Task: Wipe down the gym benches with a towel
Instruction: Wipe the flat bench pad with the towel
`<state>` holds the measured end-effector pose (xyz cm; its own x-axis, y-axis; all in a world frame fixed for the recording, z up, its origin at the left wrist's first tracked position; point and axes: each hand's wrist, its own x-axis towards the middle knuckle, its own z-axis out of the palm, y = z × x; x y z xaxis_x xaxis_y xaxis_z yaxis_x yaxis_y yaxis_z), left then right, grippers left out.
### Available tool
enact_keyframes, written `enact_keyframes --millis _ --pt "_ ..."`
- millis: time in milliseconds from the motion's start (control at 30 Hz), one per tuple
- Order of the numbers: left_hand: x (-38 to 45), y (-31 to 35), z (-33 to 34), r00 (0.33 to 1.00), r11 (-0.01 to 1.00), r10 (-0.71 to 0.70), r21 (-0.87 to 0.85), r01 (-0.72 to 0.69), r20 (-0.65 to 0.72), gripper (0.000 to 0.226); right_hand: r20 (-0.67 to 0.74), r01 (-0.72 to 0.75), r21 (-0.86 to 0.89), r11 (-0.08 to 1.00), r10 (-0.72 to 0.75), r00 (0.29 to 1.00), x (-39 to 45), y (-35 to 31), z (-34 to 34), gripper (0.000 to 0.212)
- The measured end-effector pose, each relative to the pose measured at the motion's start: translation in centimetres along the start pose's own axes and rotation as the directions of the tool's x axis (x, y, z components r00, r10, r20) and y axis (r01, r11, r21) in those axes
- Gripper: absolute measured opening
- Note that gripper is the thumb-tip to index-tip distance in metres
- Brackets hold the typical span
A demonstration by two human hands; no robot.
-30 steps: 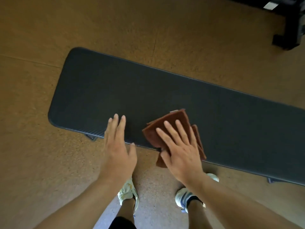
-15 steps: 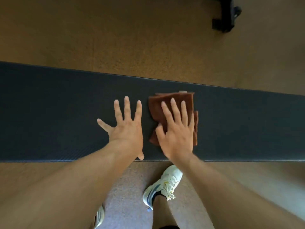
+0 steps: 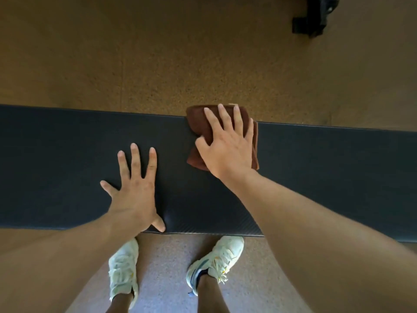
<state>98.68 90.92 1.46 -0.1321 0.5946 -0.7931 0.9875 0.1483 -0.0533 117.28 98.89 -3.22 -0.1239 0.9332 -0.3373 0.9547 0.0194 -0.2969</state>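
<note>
A long black padded gym bench (image 3: 67,166) runs across the head view from left to right. A folded brown towel (image 3: 198,125) lies at the bench's far edge, slightly overhanging it. My right hand (image 3: 228,145) presses flat on the towel with fingers spread and hides most of it. My left hand (image 3: 135,190) rests flat on the bare pad to the left, nearer the front edge, fingers apart and holding nothing.
Brown speckled gym floor (image 3: 158,64) lies beyond and in front of the bench. The black foot of another piece of equipment (image 3: 313,16) sits at the top right. My two pale sneakers (image 3: 124,269) stand just in front of the bench.
My right hand has pushed the towel away from me to the bench's far edge and a little to the right. The left hand stays planted on the pad.
</note>
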Motion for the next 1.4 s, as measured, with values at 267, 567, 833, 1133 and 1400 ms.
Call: enact_keyframes --millis 267,567,833,1133,1400 --pt "0.4 -0.3 0.4 1.000 1.000 0.003 -0.019 -0.003 -0.013 0.181 0.104 0.199 -0.054 0.978 -0.193 0.976 -19.8 3.2 5.0 0.085" --pt "0.8 -1.0 1.1 0.997 0.998 0.032 -0.057 -0.036 -0.067 0.180 -0.036 -0.273 0.105 0.956 0.278 0.960 -1.0 -3.2 0.8 0.070" --pt "-3.0 -6.6 6.4 0.925 0.928 0.169 -0.262 -0.265 -0.339 0.156 0.090 0.220 -0.074 0.973 -0.213 0.973 -13.5 -8.1 5.8 0.070" --pt "-5.6 -8.9 9.6 0.917 0.854 0.122 -0.431 -0.293 -0.381 0.152 0.200 0.329 -0.153 0.932 -0.297 0.934 -6.3 -9.8 4.1 0.070" --pt "-4.4 -9.0 9.6 0.895 0.848 -0.039 -0.488 -0.206 -0.444 0.154 0.112 0.534 -0.109 0.839 -0.523 0.845 -4.6 -13.2 5.5 0.067"
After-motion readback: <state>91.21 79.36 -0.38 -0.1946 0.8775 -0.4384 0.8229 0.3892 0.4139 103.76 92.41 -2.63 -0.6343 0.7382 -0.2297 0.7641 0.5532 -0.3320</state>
